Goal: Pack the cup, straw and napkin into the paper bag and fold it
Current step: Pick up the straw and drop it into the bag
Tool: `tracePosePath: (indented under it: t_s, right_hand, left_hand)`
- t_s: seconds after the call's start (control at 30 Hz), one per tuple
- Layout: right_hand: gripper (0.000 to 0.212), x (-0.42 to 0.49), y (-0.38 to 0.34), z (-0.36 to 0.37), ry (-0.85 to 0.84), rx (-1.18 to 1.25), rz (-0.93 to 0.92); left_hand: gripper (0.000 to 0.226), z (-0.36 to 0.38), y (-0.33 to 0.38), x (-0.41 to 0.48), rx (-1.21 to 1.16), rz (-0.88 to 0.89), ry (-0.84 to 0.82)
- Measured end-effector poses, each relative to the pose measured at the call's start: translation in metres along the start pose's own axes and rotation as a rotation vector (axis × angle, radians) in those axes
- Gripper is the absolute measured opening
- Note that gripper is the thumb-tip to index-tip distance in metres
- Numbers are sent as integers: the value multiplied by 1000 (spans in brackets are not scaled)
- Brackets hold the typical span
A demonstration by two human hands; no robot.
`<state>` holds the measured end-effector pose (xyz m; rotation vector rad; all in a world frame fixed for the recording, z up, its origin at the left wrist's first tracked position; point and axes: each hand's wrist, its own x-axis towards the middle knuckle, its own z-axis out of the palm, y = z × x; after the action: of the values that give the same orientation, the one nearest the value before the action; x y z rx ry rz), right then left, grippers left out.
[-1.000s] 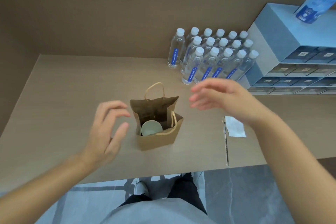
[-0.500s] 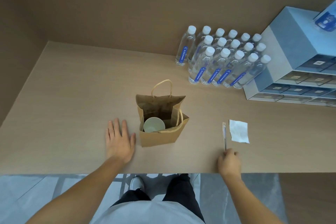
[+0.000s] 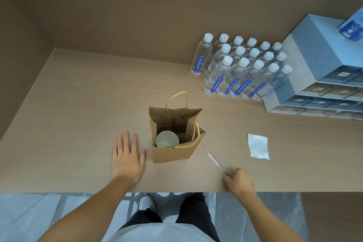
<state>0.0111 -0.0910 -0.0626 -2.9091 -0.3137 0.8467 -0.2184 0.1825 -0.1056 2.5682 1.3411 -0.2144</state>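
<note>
Light wood table (image 3: 78, 104) against a brown wall, grey tiled floor below. Paper bag (image 3: 174, 141) stands open mid-table, cup (image 3: 167, 139) upright inside it. Left hand (image 3: 127, 157) lies flat on the table just left of the bag, fingers spread, holding nothing. Right hand (image 3: 238, 182) near the front edge, closed in a pinch on the near end of the straw (image 3: 216, 162), which angles up-left toward the bag. Napkin (image 3: 258, 146) lies flat to the right, apart from the hand. Water bottles (image 3: 241, 67) grouped at back right beside a blue drawer unit (image 3: 314, 61).
</note>
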Motion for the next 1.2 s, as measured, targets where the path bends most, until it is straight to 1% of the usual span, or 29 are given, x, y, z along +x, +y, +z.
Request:
tracePosePath:
  t_s: [0.1,0.23,0.27,0.3,0.37,0.4,0.43,0.5,0.53,0.57,0.6,0.63,0.67,0.7,0.77,0.87,0.93,1.0,1.1,1.13,1.2]
  right_hand:
    - [17,-4,-1,6,19,12,-46]
    - [19,-17,-6,4,132,126,-90]
    - [18,-23,-11,-2,133,214,-81]
    - [17,-30,-18,-12,122,366,-63]
    - [17,-47,-33,-41,62,792,-61]
    - [21,-55,-37,-61,47,983,-102]
    - [24,-64,-41,-84,29,1125,-173]
    - [24,-84,-47,-132,-64,1303,-339]
    - [18,-94,-50,-155,-132,1362,-431]
    - [14,-105,-53,-178,-188,1370,-533]
    - [16,-117,-59,-200,-228,1317,-629]
    - [22,-129,-67,-220,-234,1199,-698]
    - [26,-139,-77,-237,-200,1020,-748]
    - [23,-148,-90,-252,-153,808,-785]
    - [6,-158,-118,-272,-107,396,-860]
    - [14,-158,-164,-277,-16,-103,-923]
    - [16,-150,-192,-265,17,-349,-936]
    - [16,-138,-220,-244,35,-516,-917]
    - [9,-128,-250,-213,71,-638,-916]
    - [15,-125,-254,-206,78,-662,-911]
    - [35,-124,-258,-196,79,-689,-900]
  left_hand:
    - [77,0,0,-1,-3,1,8]
    - [78,0,1,0,-6,14,14]
    - [78,1,0,0,-5,15,13]
    - [78,1,0,0,-10,15,14]
    - [77,0,-1,0,-13,14,11]
    - [77,1,-1,0,-5,14,6]
    - [76,2,-1,0,0,13,4]
    - [74,1,-1,1,-8,12,10]
    - [73,1,-1,1,-11,13,15]
    - [72,2,-2,1,-13,14,19]
    - [72,2,-2,1,-16,17,24]
    - [72,2,-3,1,-19,19,26]
    - [72,3,-3,0,-18,18,23]
    - [72,3,-2,0,-14,16,20]
    - [72,4,-2,1,-16,15,21]
    - [73,6,-4,1,-25,24,33]
    - [73,8,-7,1,-33,36,41]
    - [72,10,-9,1,-36,48,46]
    - [72,11,-12,1,-12,69,45]
    - [72,10,-13,1,-6,71,48]
    - [72,9,-14,0,4,78,49]
